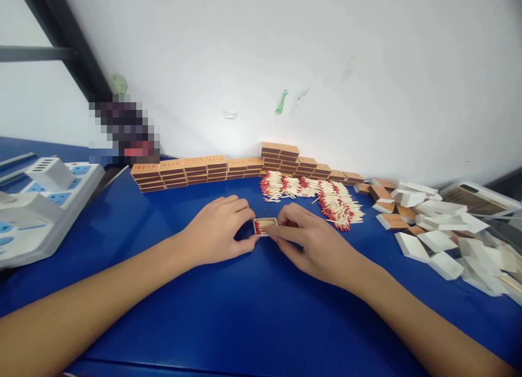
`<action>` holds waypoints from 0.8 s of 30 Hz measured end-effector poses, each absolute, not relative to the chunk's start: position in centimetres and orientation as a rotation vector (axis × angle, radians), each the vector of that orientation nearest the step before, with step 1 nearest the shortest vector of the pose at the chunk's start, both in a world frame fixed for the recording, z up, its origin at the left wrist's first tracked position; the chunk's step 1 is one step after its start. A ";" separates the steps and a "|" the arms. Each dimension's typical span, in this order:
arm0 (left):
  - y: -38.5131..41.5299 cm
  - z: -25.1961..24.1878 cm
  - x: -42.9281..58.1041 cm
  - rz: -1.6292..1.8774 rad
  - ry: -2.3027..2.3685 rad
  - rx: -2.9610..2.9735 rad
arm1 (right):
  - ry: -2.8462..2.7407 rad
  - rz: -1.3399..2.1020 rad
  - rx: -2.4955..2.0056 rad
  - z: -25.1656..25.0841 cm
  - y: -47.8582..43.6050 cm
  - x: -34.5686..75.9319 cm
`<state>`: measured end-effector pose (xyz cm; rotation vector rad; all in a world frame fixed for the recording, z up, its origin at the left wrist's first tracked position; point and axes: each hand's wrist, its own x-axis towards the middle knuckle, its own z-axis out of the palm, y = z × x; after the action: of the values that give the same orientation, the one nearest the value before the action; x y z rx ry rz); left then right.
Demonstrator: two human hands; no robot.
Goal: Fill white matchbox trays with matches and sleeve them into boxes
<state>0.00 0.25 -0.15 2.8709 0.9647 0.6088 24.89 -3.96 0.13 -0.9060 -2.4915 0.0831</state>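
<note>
A small open matchbox tray [266, 225] filled with red-tipped matches sits on the blue table [244, 311], pinched between both hands. My left hand [218, 230] curls around its left end, fingers closed on it. My right hand [310, 238] grips its right end, with the thumb lying along the near side of the tray. A loose pile of red-tipped matches [318, 197] lies just beyond my right hand.
Stacks of closed orange matchboxes [212, 170] line the white wall. Empty white trays and orange sleeves [432, 230] are heaped at the right, next to a clear flat case [477, 198]. White power strips [36, 203] sit at the left edge.
</note>
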 end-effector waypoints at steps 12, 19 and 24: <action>0.4 -0.2 -0.4 0.604 0.988 2.865 | -2.139 -0.112 -1.229 -0.1 0.6 29.5; 0.4 -0.2 -0.2 0.630 0.945 2.842 | -1.518 0.162 -1.739 2.2 4.9 33.6; 0.4 -0.1 -0.4 0.612 0.948 2.832 | -1.395 0.196 -1.839 4.3 8.9 33.3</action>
<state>-0.36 0.39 -0.05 2.8315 0.9483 0.6118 33.34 8.89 4.28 -1.8393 -1.3949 0.1959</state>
